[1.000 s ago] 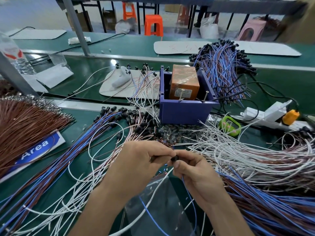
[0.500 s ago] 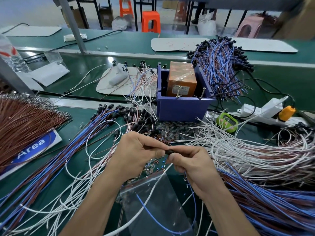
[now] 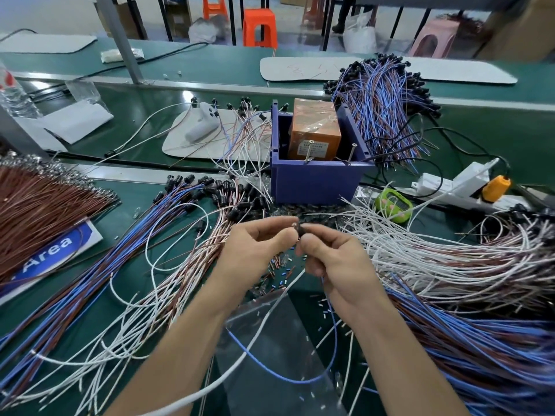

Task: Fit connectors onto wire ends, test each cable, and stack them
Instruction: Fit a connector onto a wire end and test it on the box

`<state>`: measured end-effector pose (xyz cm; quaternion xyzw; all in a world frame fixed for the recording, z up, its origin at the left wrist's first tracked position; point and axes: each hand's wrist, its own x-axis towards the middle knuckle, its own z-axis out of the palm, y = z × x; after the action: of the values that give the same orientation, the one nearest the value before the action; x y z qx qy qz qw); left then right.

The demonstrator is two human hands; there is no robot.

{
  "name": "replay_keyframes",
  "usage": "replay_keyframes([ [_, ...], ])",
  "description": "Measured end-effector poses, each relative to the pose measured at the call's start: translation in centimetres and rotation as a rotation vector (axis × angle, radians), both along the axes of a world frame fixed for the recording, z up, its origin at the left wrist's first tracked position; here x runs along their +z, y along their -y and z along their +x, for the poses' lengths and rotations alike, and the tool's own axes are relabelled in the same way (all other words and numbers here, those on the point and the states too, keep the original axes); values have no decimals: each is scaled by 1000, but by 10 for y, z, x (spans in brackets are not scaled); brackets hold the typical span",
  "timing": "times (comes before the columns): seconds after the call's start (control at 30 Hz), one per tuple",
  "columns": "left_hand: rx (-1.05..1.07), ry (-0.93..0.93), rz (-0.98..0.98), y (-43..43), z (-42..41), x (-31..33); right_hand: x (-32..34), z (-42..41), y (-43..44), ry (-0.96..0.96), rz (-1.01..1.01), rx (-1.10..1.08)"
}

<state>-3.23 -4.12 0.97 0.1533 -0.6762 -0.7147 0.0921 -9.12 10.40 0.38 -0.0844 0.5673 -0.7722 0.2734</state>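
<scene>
Two hands meet just in front of the blue box (image 3: 315, 181), above the desk (image 3: 126, 205). The left hand (image 3: 255, 250) and right hand (image 3: 336, 262) each have fingers curled, thumb and forefinger pinching one small black connector (image 3: 298, 229) between them. One blue wire (image 3: 300, 381) loops down from under the right hand, and one white wire (image 3: 240, 364) trails beneath both hands, away from the box, over one clear plastic bag (image 3: 276, 340). Inside the box stands one orange carton (image 3: 315, 127). Right of the box lie one green timer (image 3: 393, 204) and one white power strip (image 3: 450, 187) carrying one orange plug (image 3: 495, 187). Far left of the box fans one brown wire bundle (image 3: 39, 211). Beyond the box stand two orange stools (image 3: 259, 27) and one pink stool (image 3: 432, 40).
</scene>
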Motion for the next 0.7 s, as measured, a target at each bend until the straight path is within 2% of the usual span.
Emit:
replay_keyframes([
  [0.13, -91, -74, 319, -16, -5, 0, 12, -5, -1, 37, -69, 50],
  [0.2, -131, -78, 410, -16, -4, 1, 17, -6, -6, 10, -70, 107],
  [0.43, -168, -133, 246, -12, -15, 11, 22, -6, -8, -39, -18, 56],
  [0.57, -422, -59, 241, -26, -19, 12, 42, -18, -5, -14, -226, 1],
  [0.63, -559, -36, 159, -34, -18, 7, 48, -29, -8, 29, -329, -85],
  [0.7, -568, 12, 87, -34, -16, 5, 51, -40, -17, 47, -359, -160],
])
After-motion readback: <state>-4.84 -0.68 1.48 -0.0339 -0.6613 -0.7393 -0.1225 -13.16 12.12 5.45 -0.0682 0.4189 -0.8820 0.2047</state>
